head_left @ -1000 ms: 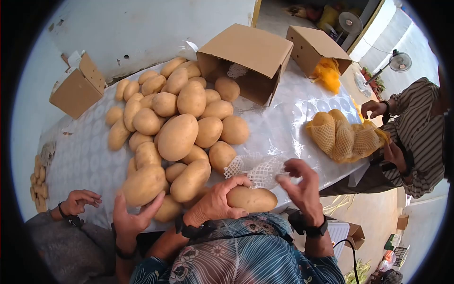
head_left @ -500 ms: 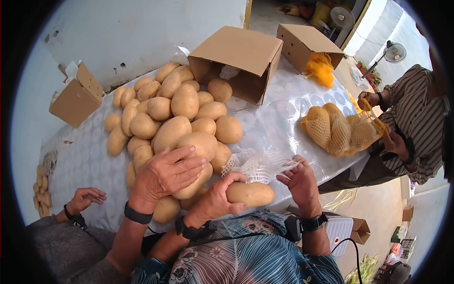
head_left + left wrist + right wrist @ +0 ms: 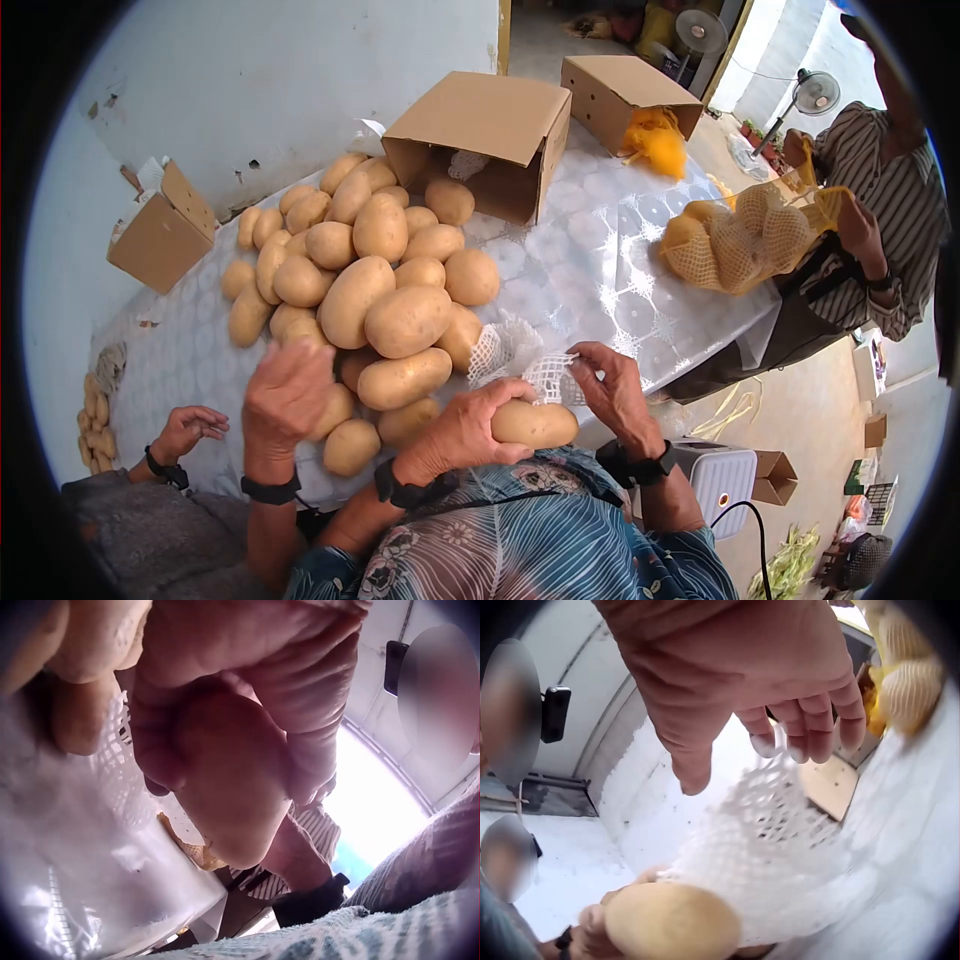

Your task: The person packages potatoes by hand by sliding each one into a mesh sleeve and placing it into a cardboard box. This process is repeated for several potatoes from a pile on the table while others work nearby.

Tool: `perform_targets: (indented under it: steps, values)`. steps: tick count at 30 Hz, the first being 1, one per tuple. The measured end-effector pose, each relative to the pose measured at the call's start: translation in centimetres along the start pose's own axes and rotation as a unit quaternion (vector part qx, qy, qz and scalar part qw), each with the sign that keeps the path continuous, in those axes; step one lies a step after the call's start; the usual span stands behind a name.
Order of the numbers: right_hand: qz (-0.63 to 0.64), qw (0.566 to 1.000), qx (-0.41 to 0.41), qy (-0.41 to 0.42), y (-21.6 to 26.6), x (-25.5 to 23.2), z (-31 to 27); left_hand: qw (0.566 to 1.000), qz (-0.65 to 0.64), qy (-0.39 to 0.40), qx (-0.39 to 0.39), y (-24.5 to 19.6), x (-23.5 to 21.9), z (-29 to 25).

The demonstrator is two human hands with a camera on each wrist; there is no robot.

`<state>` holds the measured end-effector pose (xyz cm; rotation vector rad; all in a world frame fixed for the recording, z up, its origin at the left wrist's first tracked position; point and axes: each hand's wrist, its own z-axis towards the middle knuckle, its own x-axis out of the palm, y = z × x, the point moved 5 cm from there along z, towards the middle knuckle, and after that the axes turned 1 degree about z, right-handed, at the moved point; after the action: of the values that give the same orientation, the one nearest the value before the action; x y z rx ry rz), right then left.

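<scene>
In the head view my left hand (image 3: 465, 430) grips a large potato (image 3: 536, 425) in front of my floral shirt, thumb and fingers on opposite sides. The left wrist view shows the same potato (image 3: 232, 784) with its far end poking out past the fingers. My right hand (image 3: 612, 395) holds the edge of a white foam net sleeve (image 3: 550, 378) at the fingertips, just beyond the potato's end. In the right wrist view the net (image 3: 772, 825) is drawn up to the fingers, with the thumb standing apart. More foam netting lies bunched on the table beside the potatoes.
A big potato pile (image 3: 360, 290) covers the table's left part. An open carton (image 3: 480, 115) lies on its side behind it; another carton (image 3: 630, 95) spills yellow netting. At right a person lifts a netted bag of potatoes (image 3: 740, 245). A neighbour's blurred hand (image 3: 290, 395) hovers at left.
My right hand has come in to the net's edge and drawn it closer to the potato. The neighbour placed a potato on the pile and withdrew. The netted bag has been lifted at right.
</scene>
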<state>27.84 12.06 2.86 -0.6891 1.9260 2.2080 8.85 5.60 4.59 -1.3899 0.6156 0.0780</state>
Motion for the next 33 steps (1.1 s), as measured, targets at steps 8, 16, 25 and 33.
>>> perform_targets:
  steps: [8,16,25,33]
  values:
    - [0.024,0.992,0.055,-0.107,-0.6,-2.1,-0.5,0.956,-0.284,-0.002,-0.074,0.5,-2.3,-1.0]
    - [0.231,0.971,0.064,0.02,4.2,1.7,-0.7,0.793,-0.592,0.138,-0.053,-2.6,-0.5,0.3]
    - [0.224,0.974,0.013,-0.02,6.1,-0.8,0.0,0.806,-0.577,0.05,-0.127,3.0,0.7,1.3]
    - [-0.065,0.972,-0.224,-0.032,8.9,2.1,-1.0,0.876,-0.458,-0.139,-0.066,3.9,-0.3,2.4]
